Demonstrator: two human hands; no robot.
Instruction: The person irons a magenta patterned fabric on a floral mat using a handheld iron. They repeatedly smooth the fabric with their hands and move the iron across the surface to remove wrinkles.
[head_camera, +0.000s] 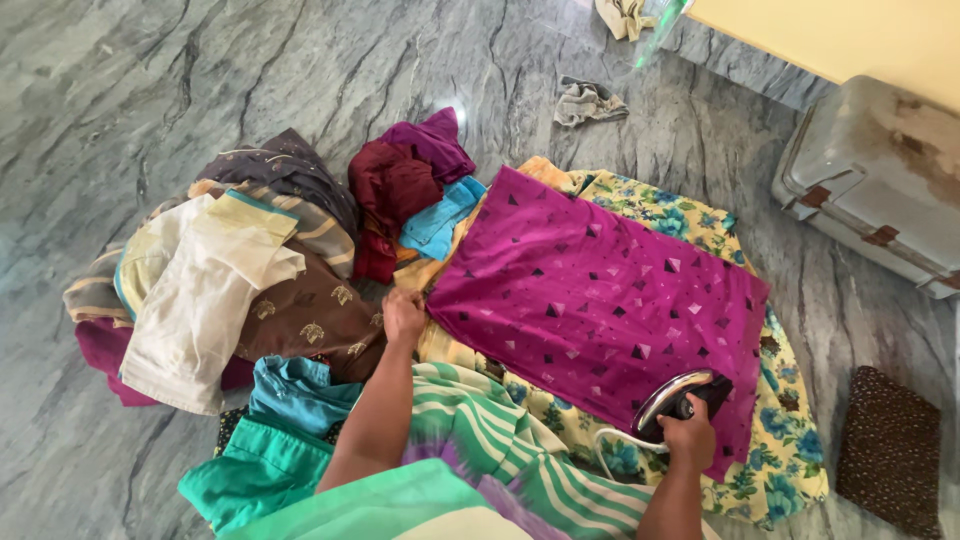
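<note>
Hands of one person work over a magenta cloth (600, 300) patterned with small dark and pale triangles, spread flat on a yellow floral sheet (790, 440) on a grey marble floor (120, 100). The right hand (688, 440) is wrapped around the black handle of a single iron (672, 400), which sits on the cloth near its closest corner; a white cord (605, 447) loops beside it. The left hand (403, 315) is curled, its fingers pinching the cloth's left corner flat. To the left lies one heap of clothes (270, 290): a cream garment on top, a brown piece with gold motifs, and maroon, purple, blue and striped items crowded around it. Teal fabric (270, 470) and green-and-white striped fabric (480, 430) lie nearest the camera. One worn metal trunk (880, 170), lid closed, stands at upper right against a yellow wall (830, 35); what it holds cannot be seen. One dark dotted mat (892, 450) lies at the right edge. Two crumpled rags (588, 100) rest on the floor beyond the sheet.
</note>
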